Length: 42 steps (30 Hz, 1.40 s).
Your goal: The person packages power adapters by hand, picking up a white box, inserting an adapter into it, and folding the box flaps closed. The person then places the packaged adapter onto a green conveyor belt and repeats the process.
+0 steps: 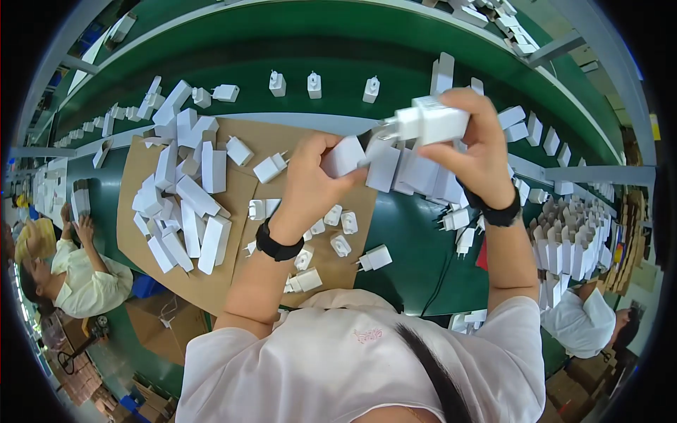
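My left hand (310, 176) is closed around a small white box (344, 156), whose flap end faces right. Between finger and thumb, my right hand (483, 144) grips a white plug-in charger (438, 121). The charger is held level above the bench, its metal prongs pointing left toward the box end; whether they touch I cannot tell. Under my right hand, several white boxes (410, 173) stand close together. Loose white chargers (340, 244) lie on the cardboard below my left hand. A black band circles each wrist.
A heap of white boxes (187, 187) covers the left of a cardboard sheet (236, 271) on the green bench. Chargers (314, 85) line the ledge ahead. Many upright boxes (571, 243) stand at right. A co-worker (84, 278) sits left, another person (582, 321) right.
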Motion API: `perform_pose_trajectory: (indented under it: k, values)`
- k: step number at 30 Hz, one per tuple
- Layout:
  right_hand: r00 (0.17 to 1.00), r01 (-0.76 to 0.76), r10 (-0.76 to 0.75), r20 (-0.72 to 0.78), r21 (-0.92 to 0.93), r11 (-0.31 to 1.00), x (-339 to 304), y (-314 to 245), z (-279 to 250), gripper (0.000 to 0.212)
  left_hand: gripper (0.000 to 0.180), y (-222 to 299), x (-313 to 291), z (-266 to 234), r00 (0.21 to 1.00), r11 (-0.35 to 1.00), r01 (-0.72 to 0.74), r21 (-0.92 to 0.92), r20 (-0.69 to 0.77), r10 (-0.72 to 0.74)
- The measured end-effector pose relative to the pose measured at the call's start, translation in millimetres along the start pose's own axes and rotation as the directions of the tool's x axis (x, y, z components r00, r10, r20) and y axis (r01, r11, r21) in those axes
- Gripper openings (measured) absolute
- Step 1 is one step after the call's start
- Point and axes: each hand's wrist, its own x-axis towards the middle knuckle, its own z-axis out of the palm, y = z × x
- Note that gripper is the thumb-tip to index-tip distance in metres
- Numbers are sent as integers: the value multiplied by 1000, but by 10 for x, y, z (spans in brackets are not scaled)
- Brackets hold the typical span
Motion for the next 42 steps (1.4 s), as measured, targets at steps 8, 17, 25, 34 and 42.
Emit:
perform_pose_trajectory:
  k: [8,17,25,34,42]
  values:
    - [1000,-7,8,0,376,926,-229,-196,-132,34,49,6,-130,30,989,916,-120,-383,38,145]
    - [956,201,-167,239,-125,972,-160,-368,-195,29,39,59,-48,21,816,778,-574,254,98,570]
    - [981,100,-93,169,-29,995,-213,-320,-236,30,38,-41,-41,32,888,888,-460,-2,23,460]
    - [887,397,-268,377,-323,859,-246,-440,4,25,43,175,-73,151,793,770,-609,190,131,594]
    - [863,447,-279,421,-377,811,-299,-403,30,23,52,92,-136,175,882,859,-470,202,96,460]
